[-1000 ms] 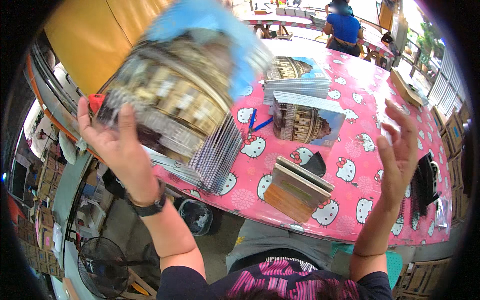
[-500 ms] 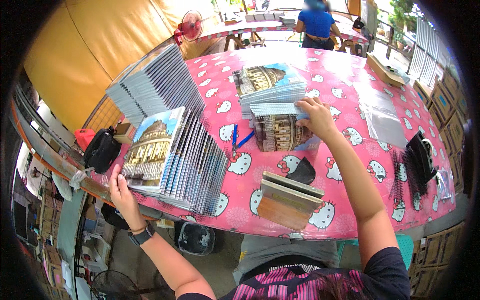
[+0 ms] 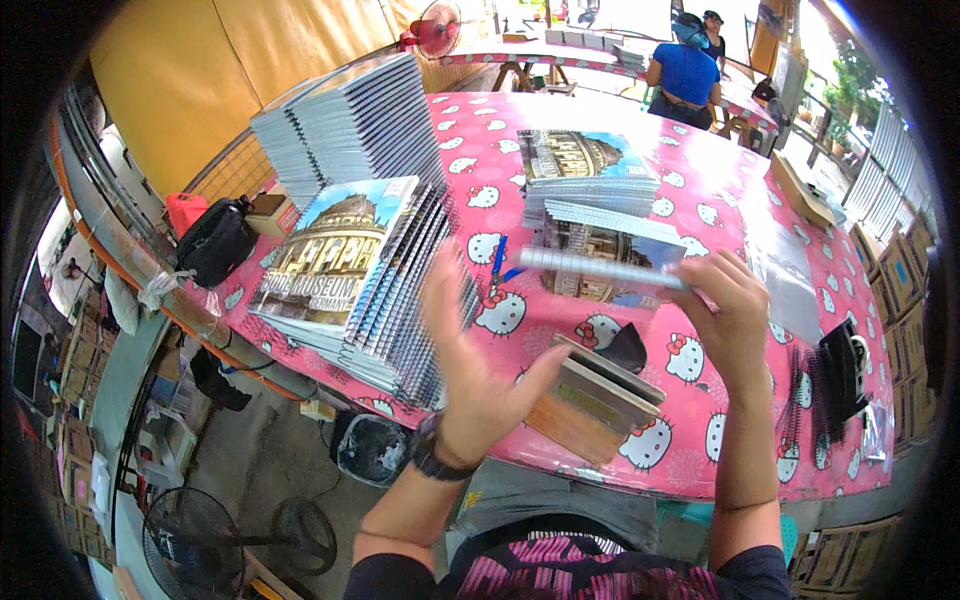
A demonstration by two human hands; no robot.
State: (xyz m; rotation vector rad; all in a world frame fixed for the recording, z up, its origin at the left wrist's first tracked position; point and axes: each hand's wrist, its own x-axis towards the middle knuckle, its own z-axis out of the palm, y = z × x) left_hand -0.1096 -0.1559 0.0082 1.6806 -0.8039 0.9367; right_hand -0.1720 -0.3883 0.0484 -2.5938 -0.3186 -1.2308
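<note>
My right hand [image 3: 725, 310] grips one end of a thin book [image 3: 600, 270], held edge-on and blurred above the table. Under it lies a short stack of books [image 3: 645, 245] with a building on the cover, and behind that a similar stack [image 3: 590, 155]. My left hand [image 3: 475, 375] is raised, smeared by motion, with thumb and fingers apart and nothing in it. It is nearest a tall pile of spiral-bound books [image 3: 335, 250] at the left. Another tall pile [image 3: 350, 130] stands behind, with dark coils showing.
Blue-handled pliers [image 3: 499, 262] lie mid-table. Nearer me are wooden blocks [image 3: 590, 400] and a dark pouch-like piece [image 3: 627, 348]. Black coils [image 3: 805, 390], a black device [image 3: 843, 370] and clear plastic sheets [image 3: 785, 280] lie at the right. Two people [image 3: 688, 75] are beyond the table.
My right hand has lifted a book off the near stack and drawn it toward me. My left hand has left the left pile and moved right. The view has shifted slightly.
</note>
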